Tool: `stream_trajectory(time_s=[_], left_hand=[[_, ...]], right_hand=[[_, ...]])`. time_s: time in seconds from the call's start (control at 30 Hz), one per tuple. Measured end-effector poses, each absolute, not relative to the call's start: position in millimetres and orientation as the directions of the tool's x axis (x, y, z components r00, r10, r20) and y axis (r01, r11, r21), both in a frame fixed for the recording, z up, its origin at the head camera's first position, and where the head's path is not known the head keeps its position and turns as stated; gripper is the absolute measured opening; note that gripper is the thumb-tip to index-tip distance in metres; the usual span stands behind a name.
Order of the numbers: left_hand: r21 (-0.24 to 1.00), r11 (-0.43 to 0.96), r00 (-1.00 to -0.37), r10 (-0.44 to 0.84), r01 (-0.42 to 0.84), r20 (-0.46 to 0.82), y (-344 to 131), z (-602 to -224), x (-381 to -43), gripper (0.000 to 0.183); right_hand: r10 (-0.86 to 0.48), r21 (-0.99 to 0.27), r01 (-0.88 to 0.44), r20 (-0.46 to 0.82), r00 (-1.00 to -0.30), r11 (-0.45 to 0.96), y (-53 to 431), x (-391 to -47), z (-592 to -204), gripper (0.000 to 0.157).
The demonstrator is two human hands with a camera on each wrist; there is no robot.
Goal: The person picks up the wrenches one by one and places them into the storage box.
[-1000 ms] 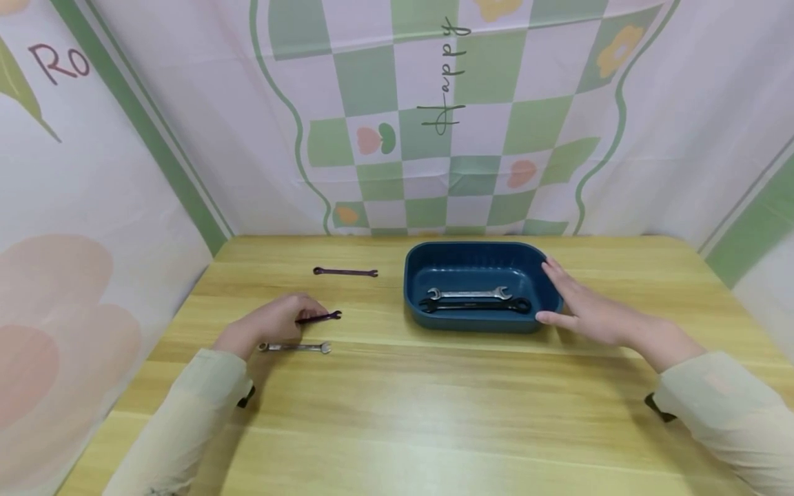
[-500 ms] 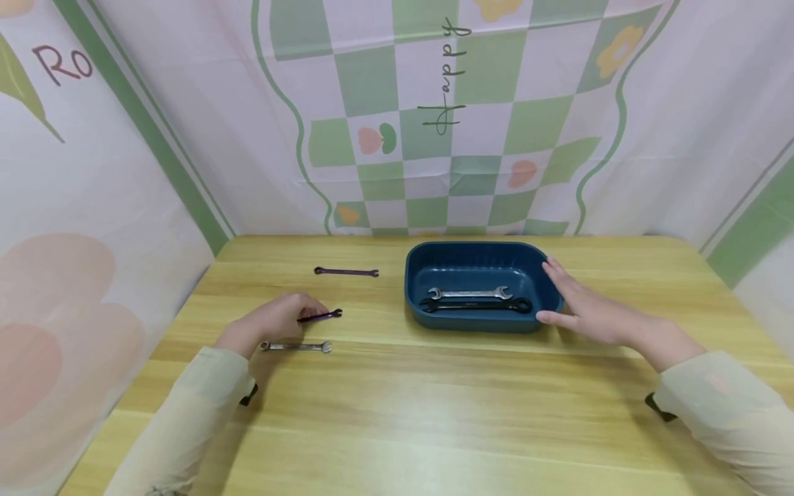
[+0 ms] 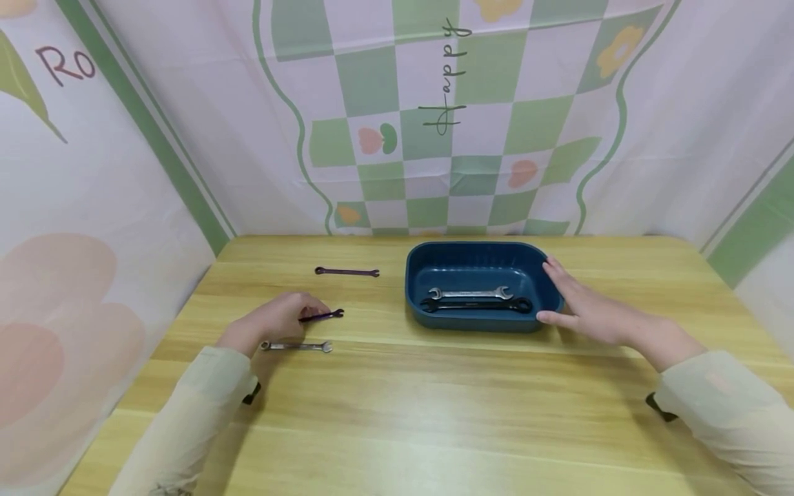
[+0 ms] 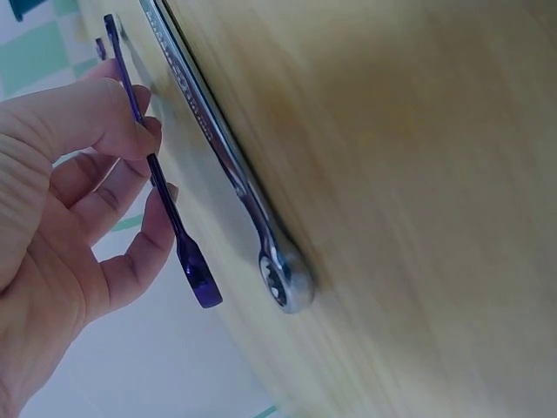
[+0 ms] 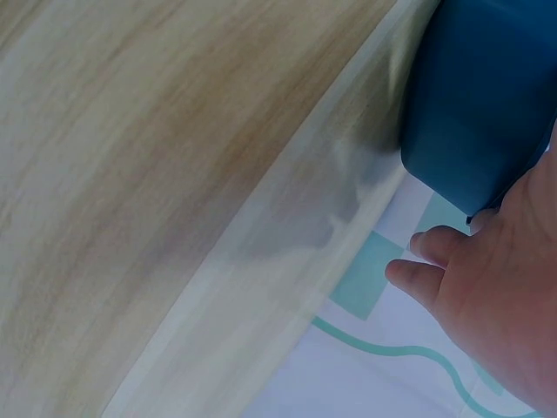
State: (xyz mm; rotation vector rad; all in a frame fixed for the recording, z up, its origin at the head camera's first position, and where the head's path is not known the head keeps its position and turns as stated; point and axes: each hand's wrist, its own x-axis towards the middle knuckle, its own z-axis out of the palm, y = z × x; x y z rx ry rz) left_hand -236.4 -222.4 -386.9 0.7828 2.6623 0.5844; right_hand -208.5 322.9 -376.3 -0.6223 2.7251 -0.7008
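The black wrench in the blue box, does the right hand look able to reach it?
Probably yes: the right hand is at the blue box, whose open top leaves the black wrench uncovered.

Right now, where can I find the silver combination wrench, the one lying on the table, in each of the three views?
Head: the silver combination wrench is left of centre, just below the left hand.
Left wrist: it slants from the top edge to just below centre, ring end lowest.
Right wrist: not in it.
Shared landmark: the wooden tabletop, in all three.
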Motion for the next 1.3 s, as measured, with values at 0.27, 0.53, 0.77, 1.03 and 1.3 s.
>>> stream_trajectory(time_s=[0.27,0.53,0.77,1.03,1.3], left_hand=[[0.458,0.763,-0.8,0.577,0.456,-0.164,-219.6,-389.1,-240.0,0.067],[0.443,0.748,-0.779,0.608,0.494,-0.157,-213.3,-386.4,-243.1,0.067],[0.445,0.747,-0.775,0.61,0.494,-0.165,-202.9,-379.6,-247.2,0.062],[0.438,0.736,-0.765,0.626,0.515,-0.151,-190.8,-371.4,-246.4,0.054],[0.448,0.738,-0.772,0.618,0.504,-0.15,-184.8,-368.0,-250.4,0.06]], right_hand=[[-0.466,-0.508,-0.341,-0.138,-0.874,0.791,322.6,-208.4,-376.5,0.098],[-0.464,-0.512,-0.338,-0.139,-0.875,0.79,323.0,-208.8,-376.5,0.098],[-0.467,-0.513,-0.342,-0.136,-0.874,0.787,322.7,-208.5,-374.6,0.098],[-0.463,-0.505,-0.343,-0.131,-0.877,0.792,321.3,-206.4,-375.1,0.098],[-0.465,-0.512,-0.346,-0.122,-0.877,0.786,322.2,-206.0,-376.4,0.098]])
